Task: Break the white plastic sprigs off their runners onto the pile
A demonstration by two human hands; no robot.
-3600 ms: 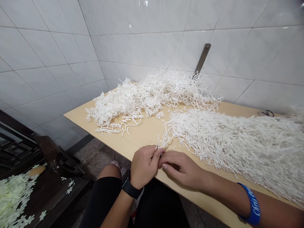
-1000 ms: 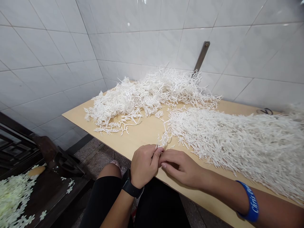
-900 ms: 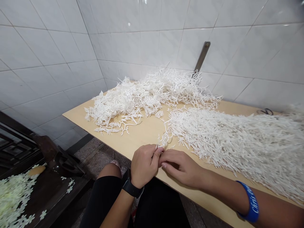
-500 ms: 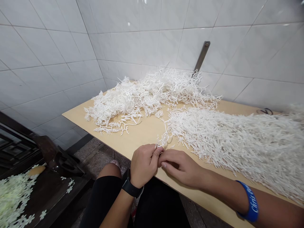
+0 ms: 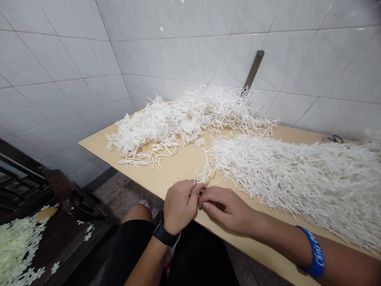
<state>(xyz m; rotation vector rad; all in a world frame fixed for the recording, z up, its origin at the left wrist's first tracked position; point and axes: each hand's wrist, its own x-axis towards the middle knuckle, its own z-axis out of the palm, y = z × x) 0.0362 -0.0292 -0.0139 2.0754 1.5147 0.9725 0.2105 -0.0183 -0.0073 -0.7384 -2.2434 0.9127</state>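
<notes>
At the table's near edge, my left hand [image 5: 182,202] is closed, thumb pressed on the fingers, around the end of a white branching plastic sprig [image 5: 206,171]. The sprig's thin forked stems stick out beyond the fingers and lie over the table. Close against it, my right hand [image 5: 228,209] is also closed, thumb and fingertips pinched together. Whatever sits between the right fingertips is hidden by the hands. A thick spread of white spiky sprigs [image 5: 297,171] covers the right side. Behind, a heap of tangled white branching pieces [image 5: 184,119] lies near the wall.
The pale wooden table [image 5: 181,163] meets a tiled wall [image 5: 202,55]. A metal bar [image 5: 253,71] leans behind the heap. At lower left, a dark wooden chair [image 5: 71,198] stands beside pale blossom-shaped pieces [image 5: 18,246]. A dark cord loop [image 5: 333,139] lies at the back right.
Both hands stay in almost the same place at the near edge. The fingertips have shifted only slightly around the sprig, and its stems have moved a little.
</notes>
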